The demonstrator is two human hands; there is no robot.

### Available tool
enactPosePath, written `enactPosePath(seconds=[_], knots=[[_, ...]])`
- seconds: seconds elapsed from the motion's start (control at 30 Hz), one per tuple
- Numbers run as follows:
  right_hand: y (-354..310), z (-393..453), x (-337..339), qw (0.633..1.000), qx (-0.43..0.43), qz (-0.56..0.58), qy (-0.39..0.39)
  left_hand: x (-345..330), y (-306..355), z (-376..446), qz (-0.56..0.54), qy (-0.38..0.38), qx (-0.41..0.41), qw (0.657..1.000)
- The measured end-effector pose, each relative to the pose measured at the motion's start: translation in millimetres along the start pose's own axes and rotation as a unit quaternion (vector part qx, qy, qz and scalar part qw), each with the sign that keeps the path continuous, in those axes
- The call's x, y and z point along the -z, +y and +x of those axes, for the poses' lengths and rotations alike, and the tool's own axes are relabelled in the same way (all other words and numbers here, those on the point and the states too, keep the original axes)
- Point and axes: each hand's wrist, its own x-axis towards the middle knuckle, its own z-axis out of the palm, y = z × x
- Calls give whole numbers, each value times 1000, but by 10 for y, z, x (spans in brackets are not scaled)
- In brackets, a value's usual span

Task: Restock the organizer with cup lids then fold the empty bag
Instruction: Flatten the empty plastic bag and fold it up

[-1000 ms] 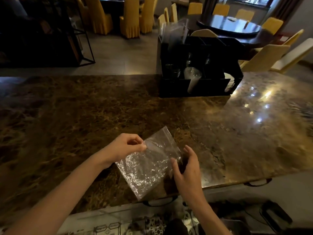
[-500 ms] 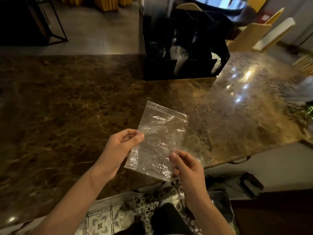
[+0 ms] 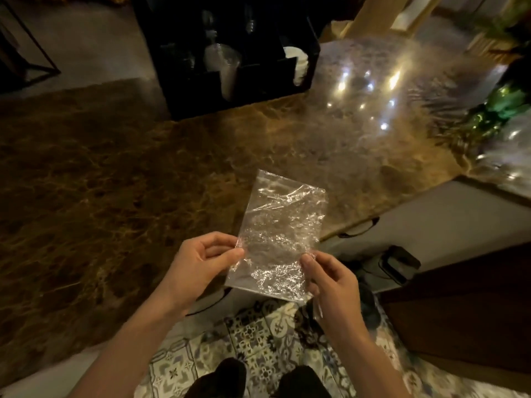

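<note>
A clear, crinkled plastic bag (image 3: 280,231) is held flat and upright in the air above the near edge of the brown marble counter (image 3: 115,196). It looks empty. My left hand (image 3: 198,268) pinches its left edge and my right hand (image 3: 330,280) pinches its right edge, both low on the bag. The black organizer (image 3: 258,81) stands at the back of the counter. Clear cups (image 3: 224,61) sit in a middle slot and white lids (image 3: 298,64) in the right slot.
Green glass objects (image 3: 502,110) sit on the counter's far right. Patterned floor tiles (image 3: 258,340) and dark shoes (image 3: 230,377) show below the counter edge. A dark wooden cabinet (image 3: 459,311) stands to the right, with a black metal frame (image 3: 28,53) at far left.
The bag has been lifted off the counter and turned upright between both hands. It has come nearer to me, and the view has tilted down toward the floor.
</note>
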Motion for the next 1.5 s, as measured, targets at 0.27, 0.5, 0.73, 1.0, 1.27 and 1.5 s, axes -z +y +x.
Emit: enactPosePath(seconds=[0.27, 0.5, 0.73, 1.0, 1.27, 1.5], knots=[[-16, -37, 1116, 996, -34, -9, 80, -1112, -164, 83, 30, -47, 49, 997], [223, 39, 1965, 988, -83, -5, 127, -1924, -530, 217, 37, -88, 102, 990], [891, 259, 2721, 973, -163, -26, 161, -2611, -1282, 535, 95, -113, 208, 967], [1883, 734, 3438, 947, -268, -14, 177, -3322, -2119, 953, 116, -158, 295, 935], [2967, 1296, 3917, 907, -359, -5, 218, -3748, -3431, 1535, 117, -83, 414, 899], [3841, 1744, 4153, 891, -400, -77, 198, -3801, -4402, 1870, 197, -55, 390, 898]])
